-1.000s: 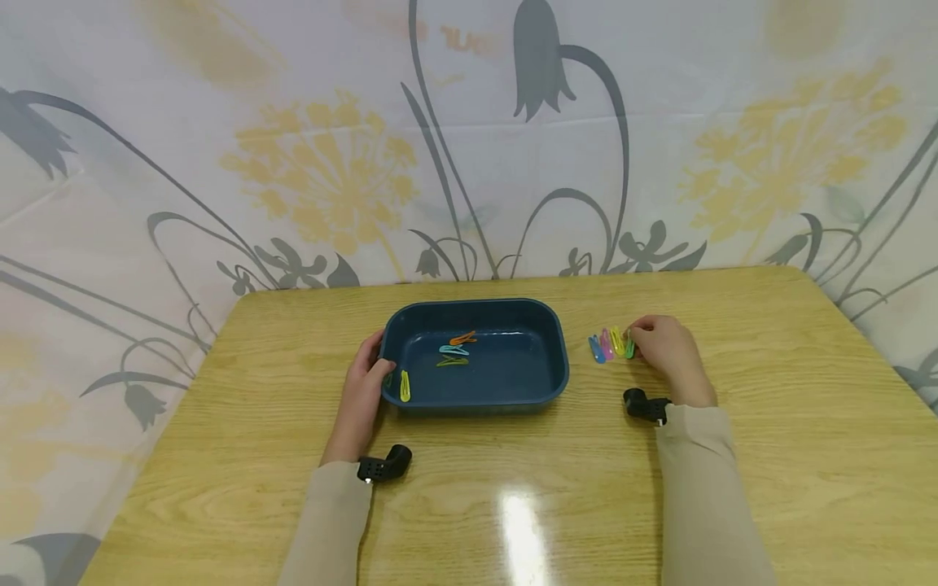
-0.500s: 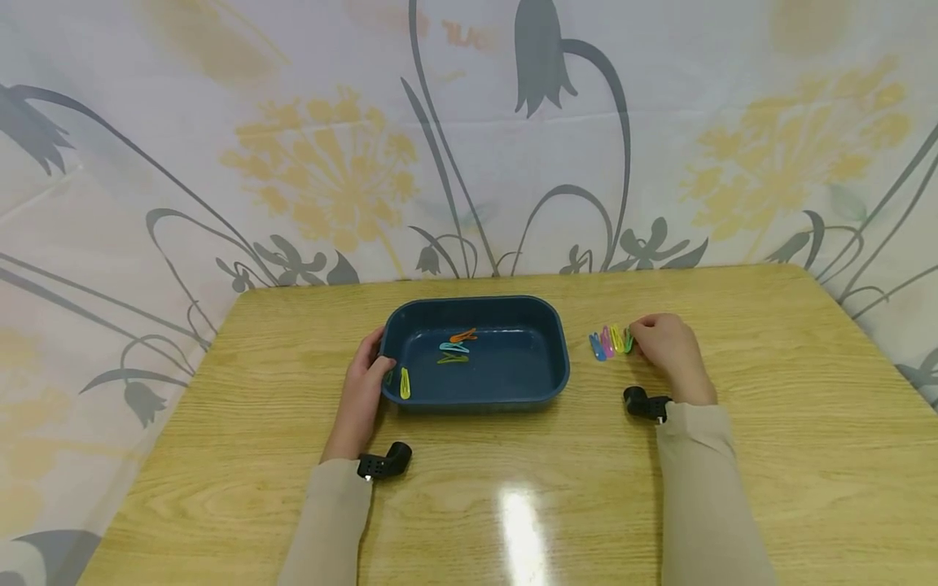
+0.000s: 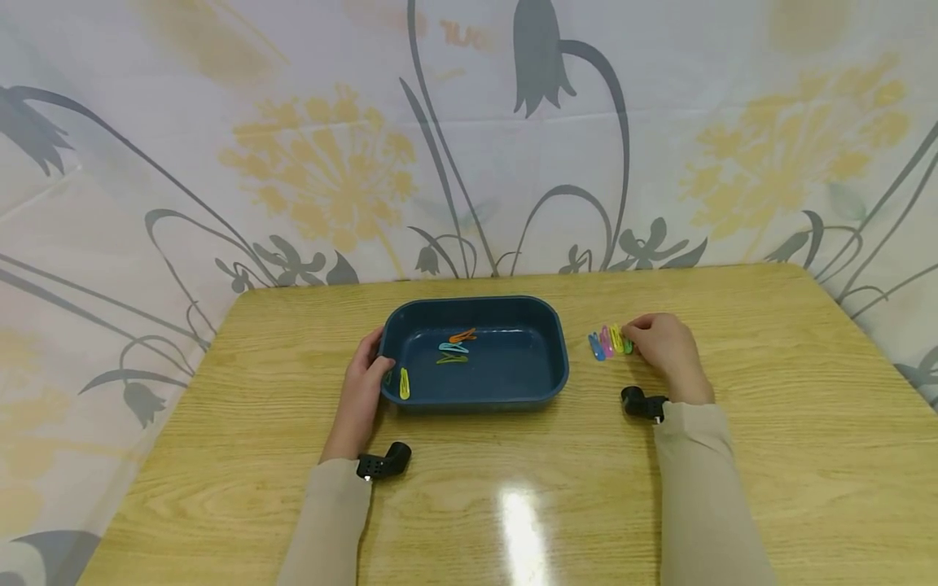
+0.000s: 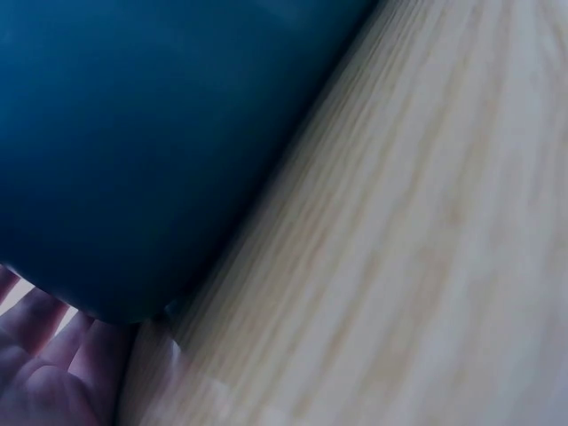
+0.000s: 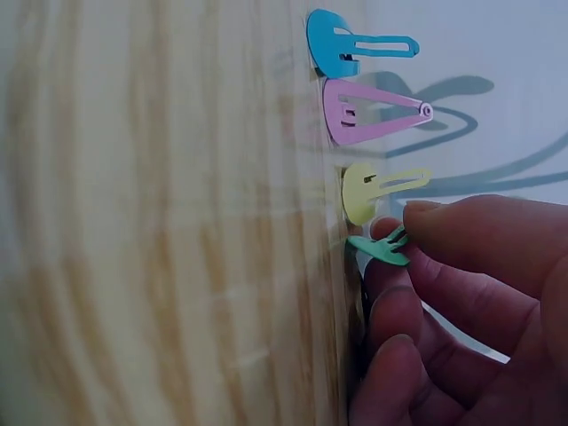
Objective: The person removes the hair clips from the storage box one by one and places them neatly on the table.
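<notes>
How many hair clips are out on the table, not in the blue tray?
4, in a row right of the tray: blue clip, pink clip, yellow clip, and green clip, pinched by the right hand. That hand may hide more.

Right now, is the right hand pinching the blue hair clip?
No, the right hand pinches the green hair clip, while the blue hair clip lies untouched at the far end of the row.

bare table (image 3: 769, 456) around, tray (image 3: 560, 358) beside clips (image 3: 608, 343)

Wooden table (image 3: 769, 456) with glare patch, floral-printed curtain (image 3: 293, 163) behind and beside it.
</notes>
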Available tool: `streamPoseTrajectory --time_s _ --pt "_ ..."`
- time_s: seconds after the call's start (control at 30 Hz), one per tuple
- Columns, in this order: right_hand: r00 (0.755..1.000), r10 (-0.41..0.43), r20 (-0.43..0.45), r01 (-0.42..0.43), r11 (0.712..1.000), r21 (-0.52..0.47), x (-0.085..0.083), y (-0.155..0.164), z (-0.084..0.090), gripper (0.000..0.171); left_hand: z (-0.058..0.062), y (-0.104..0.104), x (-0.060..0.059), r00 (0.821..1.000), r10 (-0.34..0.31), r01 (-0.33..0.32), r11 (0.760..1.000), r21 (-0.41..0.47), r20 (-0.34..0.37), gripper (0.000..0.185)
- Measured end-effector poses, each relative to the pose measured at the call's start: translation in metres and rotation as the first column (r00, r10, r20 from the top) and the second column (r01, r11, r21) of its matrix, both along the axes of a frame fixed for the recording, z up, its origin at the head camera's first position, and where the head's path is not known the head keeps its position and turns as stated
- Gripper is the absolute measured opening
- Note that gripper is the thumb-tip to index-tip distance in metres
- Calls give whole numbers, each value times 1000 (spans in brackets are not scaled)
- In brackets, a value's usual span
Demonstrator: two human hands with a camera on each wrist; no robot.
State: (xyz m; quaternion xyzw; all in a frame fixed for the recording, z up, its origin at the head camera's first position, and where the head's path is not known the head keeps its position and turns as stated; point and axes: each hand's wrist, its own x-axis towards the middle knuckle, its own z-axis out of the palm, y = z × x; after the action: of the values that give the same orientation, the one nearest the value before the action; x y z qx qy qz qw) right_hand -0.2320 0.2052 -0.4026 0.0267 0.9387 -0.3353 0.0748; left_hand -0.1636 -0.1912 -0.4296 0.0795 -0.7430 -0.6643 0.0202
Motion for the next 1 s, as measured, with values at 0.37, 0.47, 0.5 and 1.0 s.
streamPoseTrajectory --time_s 0.37,0.47,0.5,1.0 --pt "1000 6 -29 -6 1000 -4 -2 -1 -2 38 16 5 6 999 -11 10 1000 25 34 52" --pt "1000 8 -25 -8 1000 -14 -2 -1 -3 37 23 7 10 999 -15 14 1000 12 37 52" --pt "1000 5 -23 -6 1000 -18 -1 -1 -3 37 24 8 11 999 -14 14 1000 7 37 53" --pt "998 14 -62 -16 999 -31 -3 1 -2 40 24 9 11 1000 -9 10 1000 -5 25 52"
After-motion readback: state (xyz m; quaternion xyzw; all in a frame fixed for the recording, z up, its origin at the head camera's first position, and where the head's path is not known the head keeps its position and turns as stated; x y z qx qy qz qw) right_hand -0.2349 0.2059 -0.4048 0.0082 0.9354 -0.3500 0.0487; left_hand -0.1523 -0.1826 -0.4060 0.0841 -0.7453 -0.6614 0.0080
